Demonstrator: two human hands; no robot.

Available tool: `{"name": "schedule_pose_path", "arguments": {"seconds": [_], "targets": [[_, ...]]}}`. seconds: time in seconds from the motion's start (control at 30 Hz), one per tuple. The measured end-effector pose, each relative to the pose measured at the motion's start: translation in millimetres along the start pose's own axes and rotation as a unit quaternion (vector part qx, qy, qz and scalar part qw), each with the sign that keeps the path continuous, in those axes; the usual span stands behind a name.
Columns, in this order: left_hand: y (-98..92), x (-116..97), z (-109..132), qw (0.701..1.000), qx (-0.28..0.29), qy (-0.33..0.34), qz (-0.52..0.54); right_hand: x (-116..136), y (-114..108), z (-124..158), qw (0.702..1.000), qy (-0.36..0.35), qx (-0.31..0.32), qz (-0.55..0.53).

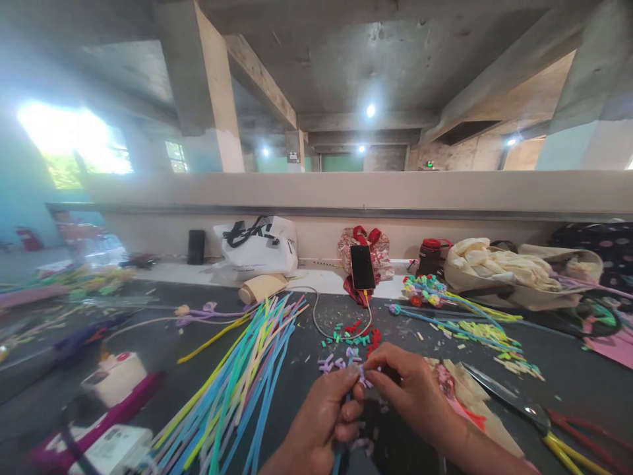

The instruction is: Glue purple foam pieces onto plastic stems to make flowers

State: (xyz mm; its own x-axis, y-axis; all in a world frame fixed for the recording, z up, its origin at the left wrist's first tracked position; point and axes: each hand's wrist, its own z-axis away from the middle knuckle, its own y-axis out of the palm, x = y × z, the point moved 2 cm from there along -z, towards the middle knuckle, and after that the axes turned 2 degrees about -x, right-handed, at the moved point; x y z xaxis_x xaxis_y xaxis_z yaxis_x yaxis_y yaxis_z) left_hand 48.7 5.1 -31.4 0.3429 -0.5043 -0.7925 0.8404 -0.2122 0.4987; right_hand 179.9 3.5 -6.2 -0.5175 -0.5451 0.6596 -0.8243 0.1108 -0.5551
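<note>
At the front middle of the table my left hand (321, 415) is closed around a blue fuzzy stem, likely a pipe cleaner (338, 460), whose lower end shows below the fist. Right beside it, my right hand (415, 389) pinches a small lilac fuzzy piece (364, 379) at the top of that stem. The fingertips of both hands almost meet and partly hide the piece. Just beyond them lie several short lilac pieces (327, 363), with green pieces (339, 335) and red pieces (374, 340) farther back.
Long coloured pipe cleaners (232, 382) spread left of my hands. Scissors (529, 409) with red and yellow handles lie right. A phone (362, 267) on a cable leans against a patterned bag (345, 247). Finished-looking fuzzy flowers (422, 290) and yellow-green bits (482, 336) lie back right.
</note>
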Motion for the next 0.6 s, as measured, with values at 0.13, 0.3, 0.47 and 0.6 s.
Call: {"name": "schedule_pose_path", "arguments": {"seconds": [0.13, 0.3, 0.47, 0.6], "targets": [[-1.2, 2, -2, 1.0, 0.009, -0.014, 0.004, 0, 3, 1, 1.0, 0.008, 0.008, 0.018], [-1.1, 2, 1, 0.999, 0.011, 0.018, -0.028, 0, -5, -2, 0.999, 0.004, 0.037, 0.012], [0.2, -4, 7, 0.998, 0.025, 0.041, -0.052, -10, -26, -9, 0.995, 0.037, 0.066, -0.059], [0.9, -2, 8, 0.996, 0.067, 0.002, -0.064, -14, -39, -12, 0.994, 0.037, 0.076, -0.069]]}}
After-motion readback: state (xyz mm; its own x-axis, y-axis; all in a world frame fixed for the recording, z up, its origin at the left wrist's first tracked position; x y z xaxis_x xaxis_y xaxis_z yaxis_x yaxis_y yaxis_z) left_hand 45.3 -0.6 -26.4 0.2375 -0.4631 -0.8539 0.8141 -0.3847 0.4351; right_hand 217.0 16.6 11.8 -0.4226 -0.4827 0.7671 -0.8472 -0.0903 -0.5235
